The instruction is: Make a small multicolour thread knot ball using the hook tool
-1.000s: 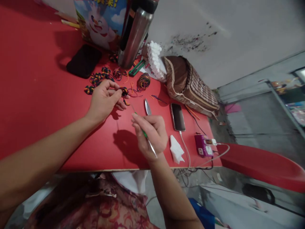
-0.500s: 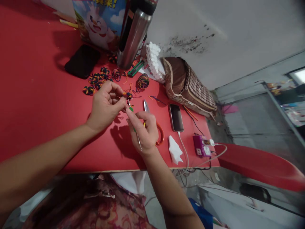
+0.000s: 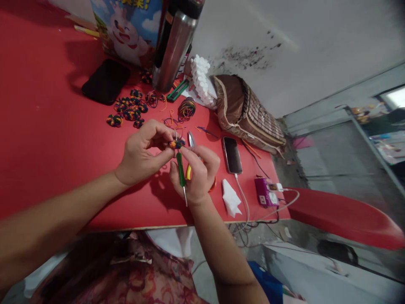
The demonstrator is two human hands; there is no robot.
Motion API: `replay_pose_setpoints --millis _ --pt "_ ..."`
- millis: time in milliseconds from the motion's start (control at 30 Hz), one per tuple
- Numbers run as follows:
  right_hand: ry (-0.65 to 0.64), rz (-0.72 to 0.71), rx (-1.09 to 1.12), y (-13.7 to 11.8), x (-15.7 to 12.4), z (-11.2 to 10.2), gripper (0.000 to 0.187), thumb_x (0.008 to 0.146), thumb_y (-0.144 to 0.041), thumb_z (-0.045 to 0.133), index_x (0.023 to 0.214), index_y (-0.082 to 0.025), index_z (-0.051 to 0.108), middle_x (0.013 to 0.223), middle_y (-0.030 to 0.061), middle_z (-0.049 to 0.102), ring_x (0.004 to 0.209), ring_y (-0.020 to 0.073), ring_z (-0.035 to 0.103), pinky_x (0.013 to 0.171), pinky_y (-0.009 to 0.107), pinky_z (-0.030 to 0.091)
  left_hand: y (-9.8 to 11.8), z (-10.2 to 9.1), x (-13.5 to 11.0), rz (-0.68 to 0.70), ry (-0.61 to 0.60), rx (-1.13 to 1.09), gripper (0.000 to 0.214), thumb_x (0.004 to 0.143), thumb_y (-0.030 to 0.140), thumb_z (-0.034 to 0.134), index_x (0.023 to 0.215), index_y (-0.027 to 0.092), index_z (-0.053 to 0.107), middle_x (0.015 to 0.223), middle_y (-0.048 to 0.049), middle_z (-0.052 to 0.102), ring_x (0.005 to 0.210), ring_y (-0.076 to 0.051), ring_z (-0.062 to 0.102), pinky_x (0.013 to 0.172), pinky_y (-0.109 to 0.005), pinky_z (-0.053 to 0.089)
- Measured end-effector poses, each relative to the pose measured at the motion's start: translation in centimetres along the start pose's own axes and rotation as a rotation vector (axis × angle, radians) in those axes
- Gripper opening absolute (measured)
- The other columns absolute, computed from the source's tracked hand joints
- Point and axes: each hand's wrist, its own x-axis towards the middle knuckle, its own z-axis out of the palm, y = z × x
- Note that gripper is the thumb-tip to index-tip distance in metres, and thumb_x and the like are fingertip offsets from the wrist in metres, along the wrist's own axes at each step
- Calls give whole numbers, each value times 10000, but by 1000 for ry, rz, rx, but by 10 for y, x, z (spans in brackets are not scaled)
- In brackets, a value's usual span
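My left hand (image 3: 142, 152) pinches a small crocheted piece (image 3: 176, 144) of dark, orange and yellow yarn between thumb and fingers, above the red table (image 3: 47, 139). My right hand (image 3: 198, 173) is closed round a crochet hook with a green grip (image 3: 181, 169), its tip pointing up into the piece. Both hands meet at the table's middle. A ball of the same multicoloured yarn (image 3: 186, 107) lies behind them, with loose threads trailing toward the hands.
Several finished yarn pieces (image 3: 128, 112) lie beside a black pouch (image 3: 106, 81). A steel flask (image 3: 172, 46), a picture box (image 3: 126, 25), a brown bag (image 3: 249, 112), scissors (image 3: 190, 138), a phone (image 3: 232, 154) on a cable, a tissue (image 3: 231, 198) and a purple adapter (image 3: 265, 192) stand around.
My right hand has moved up and left with the hook until it meets my left hand. The hook's tip now sits in the crocheted piece, which has come slightly toward me.
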Motion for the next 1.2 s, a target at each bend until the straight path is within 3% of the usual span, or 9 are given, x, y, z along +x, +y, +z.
replay_pose_setpoints --millis 100,233,367,533,633,733,867,1200 --pt "-21 7 16 1 4 -2 474 978 -196 706 1445 -168 630 1279 159 707 1196 266 728 959 423 692 1 2 1 69 7 22 244 858 47 720 975 244 636 926 17 709 800 -102 733 695 -211 618" --pt "-110 12 98 3 10 -5 499 969 -63 676 1447 -200 636 1332 133 762 1263 231 748 1047 396 685 -1 0 4 102 4 28 243 858 29 698 976 236 648 893 24 688 777 -104 708 671 -215 604" --pt "-67 62 209 9 13 -3 441 963 -29 673 1369 -198 701 1304 120 795 1238 219 772 1061 393 684 -6 -8 6 18 -46 -17 246 862 50 664 1030 230 648 988 -14 705 810 -126 702 706 -259 624" --pt "-14 270 363 16 2 2 353 1006 -110 652 1315 -258 737 1257 72 812 1200 231 782 1029 468 701 -11 -17 14 -123 43 4 296 849 86 726 1072 259 637 1146 -36 702 709 -100 645 609 -264 575" --pt "-40 343 451 18 -6 4 324 1016 -126 634 1287 -263 748 1255 66 812 1182 229 788 994 461 717 -12 -19 16 -255 -72 -62 371 881 137 764 1192 273 616 1321 -64 712 588 -57 622 506 -244 543" --pt "-71 363 476 20 -10 4 320 1029 -150 610 1295 -275 736 1255 64 808 1179 236 788 977 477 723 -14 -18 15 -321 -137 -108 311 920 144 736 1195 245 635 1116 -43 773 577 -80 671 525 -244 593" --pt "-99 371 463 24 -11 2 325 1045 -161 564 1310 -274 717 1267 78 796 1195 256 784 991 531 714 -13 -18 15 -314 -71 -51 120 933 158 745 989 226 664 850 1 749 660 -138 735 602 -276 632" --pt "-71 397 402 25 -8 2 257 1040 -147 603 1234 -252 735 1208 86 806 1172 246 787 945 500 737 -11 -21 14 -132 -75 94 65 960 177 709 947 235 682 889 7 712 710 -103 702 669 -272 619"
